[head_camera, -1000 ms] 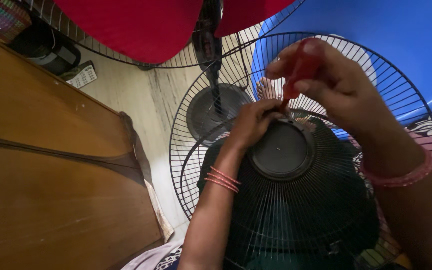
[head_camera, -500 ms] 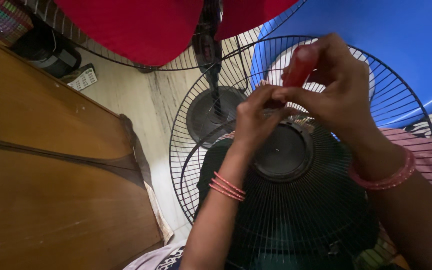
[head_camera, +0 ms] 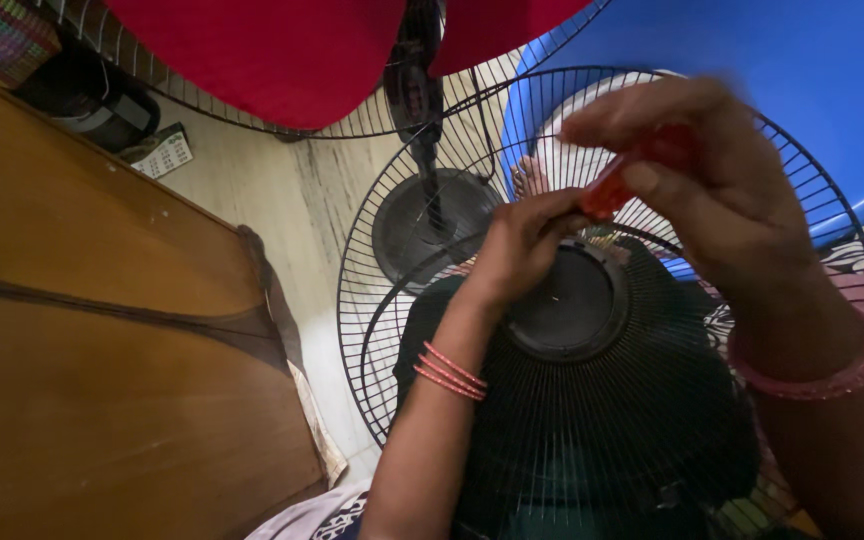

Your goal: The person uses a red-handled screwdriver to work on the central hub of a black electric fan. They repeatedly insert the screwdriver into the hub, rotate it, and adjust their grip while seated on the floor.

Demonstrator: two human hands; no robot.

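Two hands work over one black fan guard [head_camera: 592,420]. The right hand [head_camera: 722,200] has its fingers closed around one red-handled screwdriver [head_camera: 642,170] above the hub; the left hand [head_camera: 527,240] pinches its tip. Two wire grilles [head_camera: 392,260] stand behind.

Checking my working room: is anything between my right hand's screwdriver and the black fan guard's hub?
Nothing separate shows. The right hand holds the red-handled screwdriver above the fan guard's hub; only the left hand's fingers sit at its tip, which they hide.

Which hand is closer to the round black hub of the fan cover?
Left. The left hand rests on the hub rim; the right hand holds a red screwdriver above it.
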